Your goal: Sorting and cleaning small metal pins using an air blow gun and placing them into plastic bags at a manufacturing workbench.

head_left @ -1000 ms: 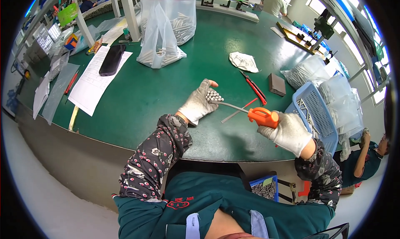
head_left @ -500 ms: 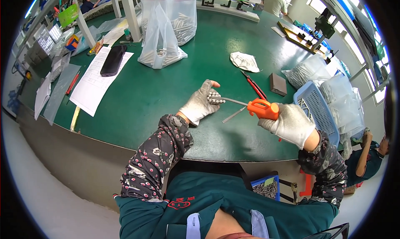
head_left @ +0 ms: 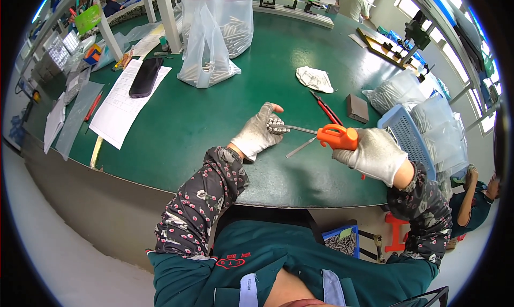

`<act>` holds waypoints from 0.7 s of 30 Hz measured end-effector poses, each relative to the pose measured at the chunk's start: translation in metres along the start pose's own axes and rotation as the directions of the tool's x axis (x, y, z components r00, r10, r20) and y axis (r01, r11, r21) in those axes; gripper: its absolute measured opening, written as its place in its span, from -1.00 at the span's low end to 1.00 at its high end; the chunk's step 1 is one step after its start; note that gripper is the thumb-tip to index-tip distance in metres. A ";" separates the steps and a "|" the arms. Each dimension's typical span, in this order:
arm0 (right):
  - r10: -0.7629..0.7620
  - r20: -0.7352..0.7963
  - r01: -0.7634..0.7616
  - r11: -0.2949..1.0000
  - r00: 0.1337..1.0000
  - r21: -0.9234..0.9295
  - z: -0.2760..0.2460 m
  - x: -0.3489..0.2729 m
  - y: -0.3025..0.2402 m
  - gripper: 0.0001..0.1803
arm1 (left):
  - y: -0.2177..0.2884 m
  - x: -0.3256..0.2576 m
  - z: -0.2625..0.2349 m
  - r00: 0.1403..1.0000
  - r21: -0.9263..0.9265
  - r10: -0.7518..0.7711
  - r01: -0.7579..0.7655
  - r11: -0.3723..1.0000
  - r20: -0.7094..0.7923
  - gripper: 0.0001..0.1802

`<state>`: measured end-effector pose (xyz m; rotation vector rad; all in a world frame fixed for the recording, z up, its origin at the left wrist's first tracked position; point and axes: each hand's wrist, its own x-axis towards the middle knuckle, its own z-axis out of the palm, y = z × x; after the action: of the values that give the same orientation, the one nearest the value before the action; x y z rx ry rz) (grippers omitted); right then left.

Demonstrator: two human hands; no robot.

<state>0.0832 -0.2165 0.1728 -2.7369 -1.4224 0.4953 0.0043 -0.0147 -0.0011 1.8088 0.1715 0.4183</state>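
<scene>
My left hand (head_left: 258, 134), in a pale work glove with bare fingertips, is closed round a bundle of small metal pins (head_left: 277, 126), their round ends facing right. My gloved right hand (head_left: 375, 153) grips an orange blow gun (head_left: 338, 138) with a thin bent metal nozzle. The nozzle tip reaches the pin ends. Under the gun a thin flat metal strip (head_left: 301, 147) lies on the green table (head_left: 257, 82). Beyond it are red-handled pliers (head_left: 327, 110) and a brown block (head_left: 357, 108).
A blue basket (head_left: 409, 133) and clear bags of metal parts (head_left: 436, 127) stand at the right. Bagged pins (head_left: 206, 66), a crumpled white cloth (head_left: 315, 79), a phone (head_left: 145, 78) and papers (head_left: 115, 111) lie farther off. A blue bin (head_left: 342, 241) sits below the table edge.
My right hand has shifted slightly up and right, tilting the orange blow gun a little. The left hand and its metal pins stay in place.
</scene>
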 end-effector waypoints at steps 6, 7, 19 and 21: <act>-0.023 -0.016 0.023 0.999 1.000 0.032 0.002 -0.001 -0.001 -0.49 | -0.003 0.000 -0.001 1.000 -0.035 -0.011 0.011 0.999 0.001 -0.40; -0.024 -0.015 0.024 0.999 1.000 0.032 0.001 -0.001 -0.001 -0.49 | -0.003 0.000 -0.001 1.000 -0.037 -0.015 0.015 0.999 0.001 -0.40; 0.078 -0.029 -0.073 0.987 0.997 0.146 0.011 -0.008 0.026 -0.54 | -0.001 0.001 0.000 0.999 0.057 -0.035 0.036 0.998 -0.015 -0.41; 0.040 -0.029 -0.034 0.985 0.999 0.169 0.016 -0.009 0.030 -0.54 | -0.004 0.002 -0.001 1.000 0.026 -0.027 0.027 0.999 -0.002 -0.42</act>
<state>0.0970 -0.2435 0.1553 -2.6297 -1.2619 0.5438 0.0061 -0.0124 -0.0047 1.8299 0.2038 0.4000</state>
